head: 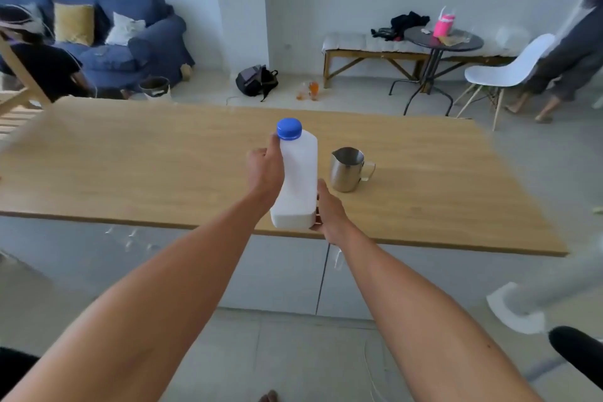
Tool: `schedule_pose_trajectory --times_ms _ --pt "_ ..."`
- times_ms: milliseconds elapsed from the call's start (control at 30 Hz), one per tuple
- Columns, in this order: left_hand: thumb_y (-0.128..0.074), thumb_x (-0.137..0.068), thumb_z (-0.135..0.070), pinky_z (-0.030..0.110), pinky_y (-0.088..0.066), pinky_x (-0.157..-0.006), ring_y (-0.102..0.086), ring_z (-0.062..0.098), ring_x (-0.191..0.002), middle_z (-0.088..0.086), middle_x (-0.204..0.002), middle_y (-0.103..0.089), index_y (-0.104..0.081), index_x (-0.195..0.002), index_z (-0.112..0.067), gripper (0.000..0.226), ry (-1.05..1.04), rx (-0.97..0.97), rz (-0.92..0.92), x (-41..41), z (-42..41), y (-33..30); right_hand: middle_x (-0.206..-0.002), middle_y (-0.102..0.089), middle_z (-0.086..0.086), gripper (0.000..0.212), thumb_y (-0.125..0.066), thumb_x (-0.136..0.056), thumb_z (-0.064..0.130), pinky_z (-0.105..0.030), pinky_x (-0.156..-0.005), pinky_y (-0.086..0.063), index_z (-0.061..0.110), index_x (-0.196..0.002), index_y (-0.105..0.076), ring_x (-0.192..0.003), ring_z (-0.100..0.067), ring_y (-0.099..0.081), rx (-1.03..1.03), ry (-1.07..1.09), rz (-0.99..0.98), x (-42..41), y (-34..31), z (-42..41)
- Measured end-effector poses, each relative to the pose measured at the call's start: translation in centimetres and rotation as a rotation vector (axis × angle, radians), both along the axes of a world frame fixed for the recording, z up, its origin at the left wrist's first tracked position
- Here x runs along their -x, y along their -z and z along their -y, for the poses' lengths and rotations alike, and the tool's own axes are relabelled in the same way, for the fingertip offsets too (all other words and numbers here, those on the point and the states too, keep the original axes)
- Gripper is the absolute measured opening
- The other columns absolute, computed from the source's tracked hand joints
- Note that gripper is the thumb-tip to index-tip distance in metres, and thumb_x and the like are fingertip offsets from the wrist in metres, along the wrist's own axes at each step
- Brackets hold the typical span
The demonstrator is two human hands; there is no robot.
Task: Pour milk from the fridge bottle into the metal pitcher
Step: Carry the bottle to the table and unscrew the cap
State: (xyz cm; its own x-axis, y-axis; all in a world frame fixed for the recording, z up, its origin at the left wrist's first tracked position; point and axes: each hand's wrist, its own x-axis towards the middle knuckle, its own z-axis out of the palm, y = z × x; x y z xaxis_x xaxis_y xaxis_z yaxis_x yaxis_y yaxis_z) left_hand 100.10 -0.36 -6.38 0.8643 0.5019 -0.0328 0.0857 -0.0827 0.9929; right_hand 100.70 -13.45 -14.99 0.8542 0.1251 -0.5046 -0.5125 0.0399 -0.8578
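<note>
While cap (289, 129) remains screwed on, no pouring possible; must come off first. Milk bottle (297, 178) held upright above near edge of wooden table (130, 160), tilted slightly, not resting on it. Left hand (265, 170) wrapped round upper body of bottle, fingertips up near blue cap. Right hand (328, 210) cupping lower right corner of bottle, fingers curled under base; exact finger placement hidden behind bottle. Metal pitcher (347, 169) standing on table just right of bottle and a little beyond it, apart, handle turned right, mouth open and unobstructed.

Risks, judged: slip of smooth plastic while one hand shifts to unscrew cap, bottle looking full and likely heavy. Glugging or overshoot on first tilt from a full bottle, splashing past narrow pitcher rim. Knocking pitcher with bottle base when swinging across, given closeness. Dropped cap rolling off table edge.

Count: one bottle, one cap, one pitcher, two hands, one table. Background: one blue sofa (124, 42), one white chair (509, 68), one small round table (440, 41).
</note>
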Motion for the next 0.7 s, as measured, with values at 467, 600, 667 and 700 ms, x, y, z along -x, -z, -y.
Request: schedule_pose_trajectory --times_ms 467,600,667,700 --pt "-0.044 -0.101 -0.05 0.034 -0.022 -0.058 -0.026 0.022 -0.066 0.002 -0.062 -0.023 -0.02 -0.067 -0.019 0.052 0.159 0.029 -0.042 -7.4 0.5 4.3 -0.112 -0.076 0.012 0.052 -0.048 -0.083 0.074 -0.045 -0.11 -0.046 0.037 -0.111 -0.071 -0.113 -0.014 -0.066 0.037 0.107 -0.024 -7.2 2.7 -0.4" --pt "-0.045 -0.102 -0.05 0.033 -0.022 -0.056 -0.025 0.02 -0.062 -0.004 -0.055 -0.022 -0.02 -0.062 -0.02 0.056 0.167 0.033 -0.055 -8.8 1.1 5.4 -0.122 -0.071 0.015 0.057 -0.042 -0.086 0.078 -0.043 -0.114 -0.041 0.041 -0.119 -0.068 -0.12 -0.011 -0.061 0.018 0.08 -0.032 -8.6 3.6 0.3" --pt "-0.044 -0.102 -0.051 0.031 -0.021 -0.054 -0.024 0.018 -0.059 -0.003 -0.056 -0.023 -0.02 -0.061 -0.02 0.057 0.18 0.012 -0.053 -9.2 1.4 5.7 -0.126 -0.069 0.015 0.056 -0.038 -0.087 0.079 -0.045 -0.115 -0.04 0.043 -0.12 -0.066 -0.123 -0.01 -0.058 0.008 0.051 -0.022 -9.0 3.7 0.7" --pt "-0.043 -0.103 -0.051 0.031 -0.021 -0.053 -0.024 0.018 -0.059 -0.002 -0.057 -0.023 -0.02 -0.061 -0.019 0.057 0.182 0.001 -0.05 -9.4 1.5 5.7 -0.126 -0.069 0.014 0.052 -0.036 -0.09 0.077 -0.045 -0.115 -0.04 0.043 -0.117 -0.065 -0.123 -0.01 -0.058 0.006 0.037 -0.009 -9.2 3.7 0.8"
